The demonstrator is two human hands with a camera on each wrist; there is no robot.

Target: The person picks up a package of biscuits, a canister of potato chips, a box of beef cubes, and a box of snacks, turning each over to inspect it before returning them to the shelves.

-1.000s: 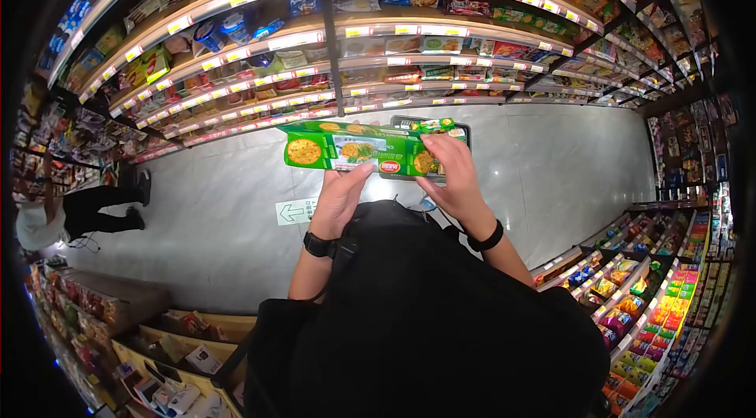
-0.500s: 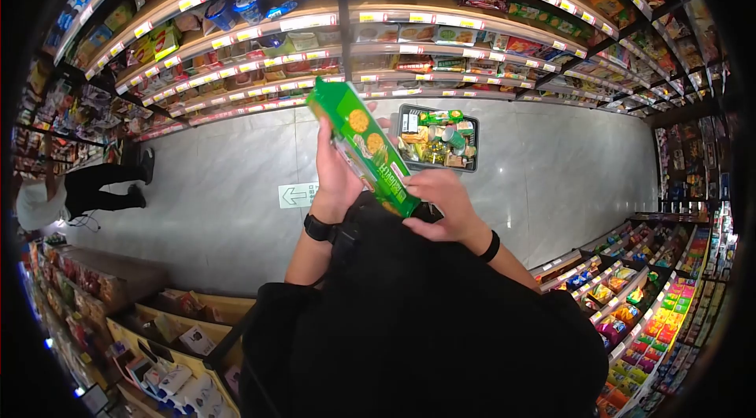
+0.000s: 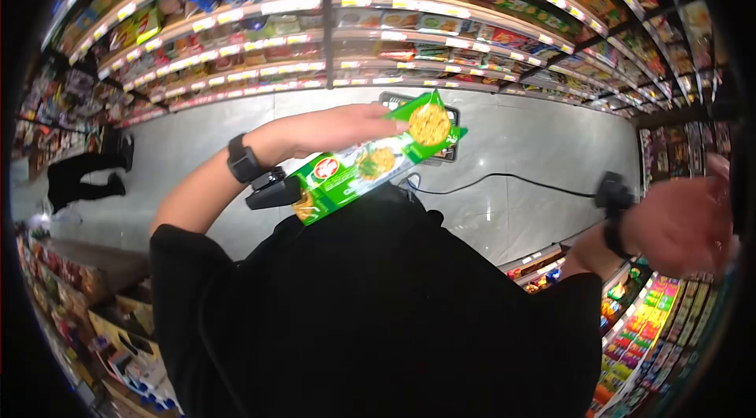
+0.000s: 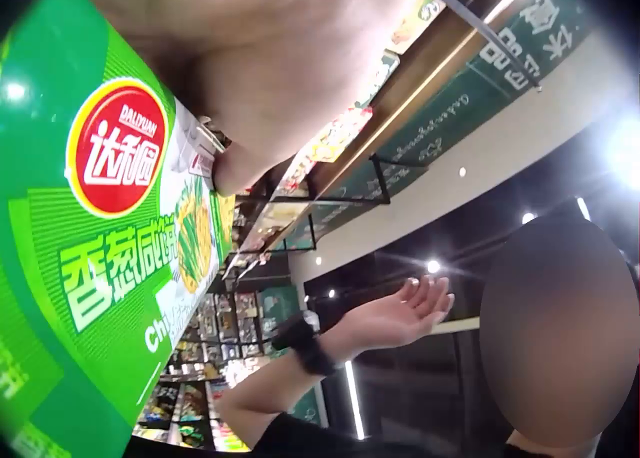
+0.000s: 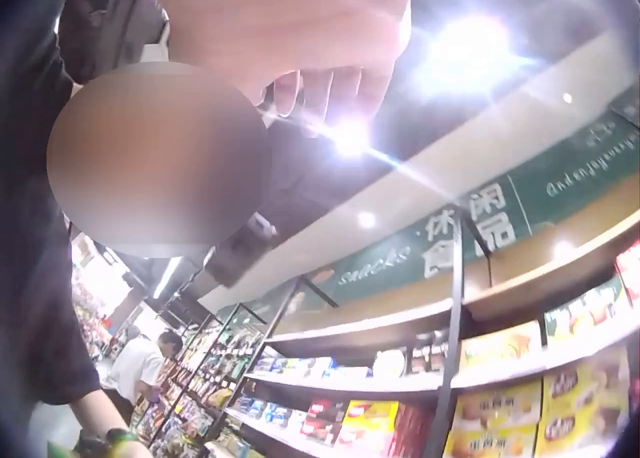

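Note:
A long green pack of crackers [image 3: 374, 162], with round crackers pictured on it, lies slantwise in front of the torso in the head view. My left hand [image 3: 339, 130] grips it from the far side, thumb along its upper face. Close up in the left wrist view, the pack [image 4: 120, 268] shows a red round logo, and the left hand [image 4: 290, 58] is on it. Raised far out to the right is my right hand [image 3: 681, 221], blurred and away from the pack. The left wrist view shows that right hand [image 4: 395, 316] empty, fingers loosely bent.
A dark shopping basket [image 3: 453, 156] stands on the floor beyond the pack, partly covered by it. Snack shelves [image 3: 441, 0] run along the far side. A black cable [image 3: 512, 175] leads to the right wrist. Another person's dark trousers [image 3: 83, 182] show at the left.
Both hands held the pack earlier; the right hand has let go and swung out to the right and up. The left hand has turned the pack, its far end now pointing right.

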